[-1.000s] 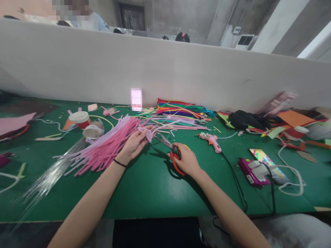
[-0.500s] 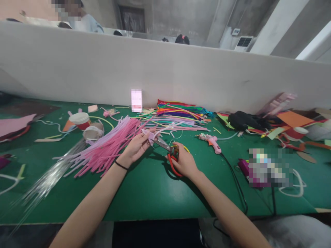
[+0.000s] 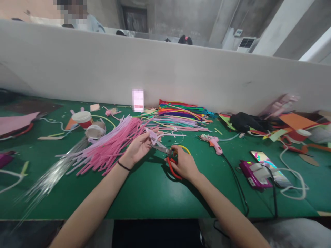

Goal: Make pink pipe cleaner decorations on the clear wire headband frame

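Observation:
My left hand (image 3: 139, 148) pinches a small light-purple piece (image 3: 154, 136) with a pale strip sticking out to the right. My right hand (image 3: 185, 162) is closed round the red and yellow handles of the scissors (image 3: 161, 149). The scissor blades point left and lie just under the purple piece, close to my left fingertips. Left of my left hand, pink and light-purple fuzzy stems (image 3: 108, 148) lie in a fanned pile.
A pink glue gun (image 3: 214, 143) with a black cord lies to the right. Farther right are a purple power strip (image 3: 254, 175) and a phone. Colourful stems (image 3: 181, 111) sit by the partition. Paper cups (image 3: 82, 119) and silver strands (image 3: 57, 168) are at the left.
The purple piece has been turned in my left fingers, and its strip now points more level to the right. The scissor blades have dropped slightly below it. The view has shifted a little.

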Demonstrator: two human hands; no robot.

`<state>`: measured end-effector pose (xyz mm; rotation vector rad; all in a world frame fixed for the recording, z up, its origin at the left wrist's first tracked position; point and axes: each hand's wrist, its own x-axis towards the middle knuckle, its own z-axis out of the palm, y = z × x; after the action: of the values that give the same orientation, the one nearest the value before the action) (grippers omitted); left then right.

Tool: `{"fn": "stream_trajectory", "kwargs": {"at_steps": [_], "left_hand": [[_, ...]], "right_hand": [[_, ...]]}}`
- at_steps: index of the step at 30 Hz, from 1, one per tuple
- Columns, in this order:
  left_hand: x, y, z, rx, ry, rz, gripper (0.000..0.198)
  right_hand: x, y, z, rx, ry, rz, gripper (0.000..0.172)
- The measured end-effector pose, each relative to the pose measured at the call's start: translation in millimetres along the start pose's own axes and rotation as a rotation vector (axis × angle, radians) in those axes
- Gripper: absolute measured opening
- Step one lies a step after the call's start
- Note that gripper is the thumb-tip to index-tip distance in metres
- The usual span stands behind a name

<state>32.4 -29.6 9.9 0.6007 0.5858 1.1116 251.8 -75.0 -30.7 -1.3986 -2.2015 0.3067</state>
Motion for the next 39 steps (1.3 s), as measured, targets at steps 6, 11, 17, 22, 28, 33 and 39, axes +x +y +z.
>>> {"fn": "stream_trajectory", "kwargs": {"at_steps": [6, 11, 17, 22, 28, 33, 39], "left_hand": [[-0.2, -2.1, 3.1, -0.02, 0.018, 0.019, 0.041], [0.1, -2.4, 4.1, -0.029, 0.01, 0.025, 0.043], [-7.0, 2.5, 5.5, -0.102, -0.093, 0.03, 0.049], [-14.7, -2.1, 12.4, 0.025, -0.17, 0.11, 0.061], [-16.1, -9.6, 19.3, 0.209, -0.183, 0.209, 0.067], [-10.5, -11.5, 9.9, 0.3, -0.22, 0.247, 0.069], [-8.7, -14.0, 6.9, 0.414, -0.223, 0.288, 0.074]], "right_hand": [[-1.1, -1.6, -0.4, -0.02, -0.008, -0.017, 0.05], [-1.3, -0.1, -1.1, -0.054, -0.001, -0.051, 0.05], [-1.8, -0.5, -4.2, 0.078, -0.004, 0.021, 0.049], [-1.8, -0.4, -3.2, 0.33, 0.018, 0.097, 0.047], [-1.3, 1.9, -6.2, 0.319, 0.056, 0.087, 0.045], [-1.5, 2.3, -8.5, 0.34, 0.056, 0.083, 0.045], [-1.0, 4.1, -11.3, 0.31, 0.064, 0.028, 0.042]]}}
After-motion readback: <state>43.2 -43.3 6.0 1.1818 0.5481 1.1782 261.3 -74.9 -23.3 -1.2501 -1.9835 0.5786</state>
